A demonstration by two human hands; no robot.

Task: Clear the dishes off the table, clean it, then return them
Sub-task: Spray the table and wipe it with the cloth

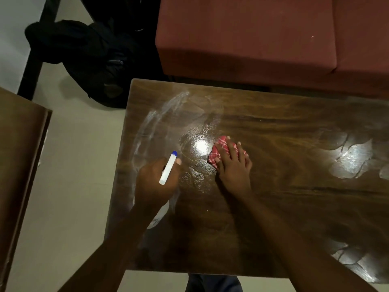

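Observation:
A dark wooden table (284, 207) fills the view, its top wet and streaked with white smears. My right hand (233, 165) presses flat, fingers spread, on a folded red-and-white patterned cloth (221, 152) near the table's middle. My left hand (156, 182) grips a white spray bottle (167, 169) with a blue nozzle tip, held over the table's left part. The bottle's body is mostly hidden under the hand. No dishes are in view.
A red-brown sofa (263, 39) stands right behind the table. A black bag (88, 57) lies on the pale floor at the back left. Another wooden surface (19, 161) sits at the left, with a strip of floor between it and the table.

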